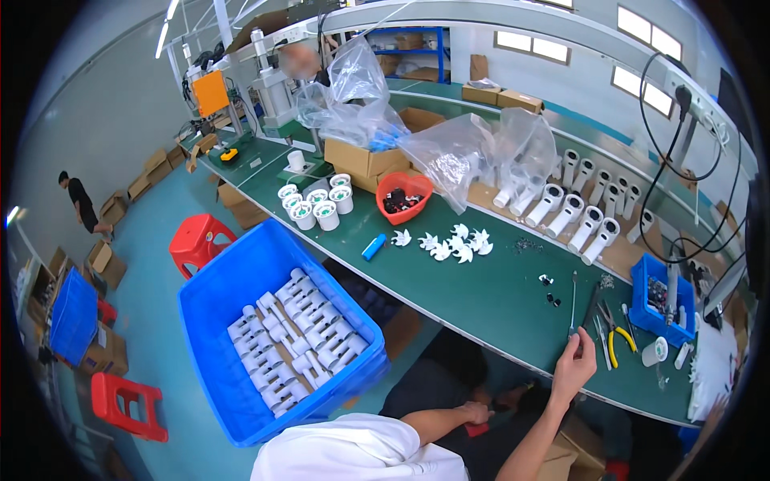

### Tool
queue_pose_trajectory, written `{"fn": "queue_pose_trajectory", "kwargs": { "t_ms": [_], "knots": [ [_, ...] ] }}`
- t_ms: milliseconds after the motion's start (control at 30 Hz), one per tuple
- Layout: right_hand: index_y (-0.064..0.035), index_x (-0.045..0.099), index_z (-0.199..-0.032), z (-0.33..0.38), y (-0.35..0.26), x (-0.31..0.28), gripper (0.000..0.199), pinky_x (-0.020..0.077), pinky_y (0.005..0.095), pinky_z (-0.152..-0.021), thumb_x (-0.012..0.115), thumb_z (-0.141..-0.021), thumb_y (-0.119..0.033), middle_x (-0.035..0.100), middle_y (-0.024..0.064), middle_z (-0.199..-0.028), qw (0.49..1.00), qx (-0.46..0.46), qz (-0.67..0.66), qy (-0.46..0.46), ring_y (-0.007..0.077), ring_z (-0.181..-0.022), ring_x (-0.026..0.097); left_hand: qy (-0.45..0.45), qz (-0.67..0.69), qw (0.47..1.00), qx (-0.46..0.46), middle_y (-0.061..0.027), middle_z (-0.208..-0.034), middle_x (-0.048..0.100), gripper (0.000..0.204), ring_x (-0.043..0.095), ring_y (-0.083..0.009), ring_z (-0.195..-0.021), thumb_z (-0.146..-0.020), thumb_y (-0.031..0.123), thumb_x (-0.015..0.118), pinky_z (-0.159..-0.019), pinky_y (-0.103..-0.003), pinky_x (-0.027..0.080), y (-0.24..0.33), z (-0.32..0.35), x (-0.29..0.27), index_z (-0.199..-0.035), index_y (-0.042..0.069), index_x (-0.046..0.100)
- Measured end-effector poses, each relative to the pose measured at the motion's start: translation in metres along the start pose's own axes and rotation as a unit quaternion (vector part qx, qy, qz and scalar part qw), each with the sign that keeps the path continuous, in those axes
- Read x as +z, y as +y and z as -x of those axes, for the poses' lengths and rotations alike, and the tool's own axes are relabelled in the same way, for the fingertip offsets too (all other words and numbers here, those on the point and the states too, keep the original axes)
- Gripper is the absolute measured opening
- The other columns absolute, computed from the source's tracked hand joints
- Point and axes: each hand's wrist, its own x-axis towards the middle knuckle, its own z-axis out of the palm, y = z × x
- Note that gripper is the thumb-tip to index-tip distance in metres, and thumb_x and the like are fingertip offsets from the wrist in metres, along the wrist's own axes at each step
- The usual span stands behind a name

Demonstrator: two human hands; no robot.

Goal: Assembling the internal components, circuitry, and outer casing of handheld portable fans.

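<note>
My right hand (pixel 574 367) reaches over the bench's near edge, its fingertips closed on the handle end of a screwdriver (pixel 573 301) with a long thin metal shaft. Just right of it lie a black-handled tool (pixel 592 305), tweezers (pixel 602 343) and yellow-handled pliers (pixel 616 337). Below the bench edge, over my lap, my left hand (pixel 476 413) is closed; what it holds, if anything, is hidden. A small red thing (pixel 476 430) shows beneath it. Small black parts (pixel 553 300) and loose screws (pixel 607 281) lie near the screwdriver's tip.
Left of me stands a blue crate (pixel 241 429) of white housings. On the green bench (pixel 481 297) are white fan wheels (pixel 461 244), a blue cylinder (pixel 374 247), a red heart-shaped bowl (pixel 403 210), white cups (pixel 326 215), white handled housings (pixel 565 215) and a blue bin (pixel 662 321). Cables hang at right.
</note>
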Motion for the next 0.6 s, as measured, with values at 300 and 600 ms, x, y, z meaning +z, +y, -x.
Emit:
{"fn": "queue_pose_trajectory", "kwargs": {
  "t_ms": [300, 600],
  "knots": [
    [0.0052, 0.068, -0.093, -0.013, -0.017, -0.013, 0.019, 0.0399, 0.0243, -0.053, 0.062, -0.091, -0.013, 0.058, 0.0030, -0.062, 0.963, 0.087, -0.060, -0.249, 0.0079, -0.057, 0.052, -0.071, -0.045, 0.996, -0.020, -0.0238, -0.117, 0.065, 0.070, 0.060, -0.0373, -0.114, -0.100, 0.055, 0.025, -0.100, -0.046, 0.044, 0.016, 0.019, -0.018, -0.118, 0.003, 0.066],
    [0.0020, 0.066, -0.096, -0.008, -0.021, -0.015, 0.012, 0.0444, 0.0257, -0.048, 0.058, -0.091, -0.005, 0.060, 0.0066, -0.057, 0.946, 0.159, -0.093, -0.266, 0.0101, -0.050, 0.058, 0.230, 0.061, 0.966, 0.100, -0.0224, -0.111, 0.067, 0.038, 0.062, -0.0355, -0.110, -0.093, 0.031, 0.046, -0.094, -0.047, 0.048, -0.001, -0.011, 0.046, -0.107, 0.004, 0.068]
  ]
}}
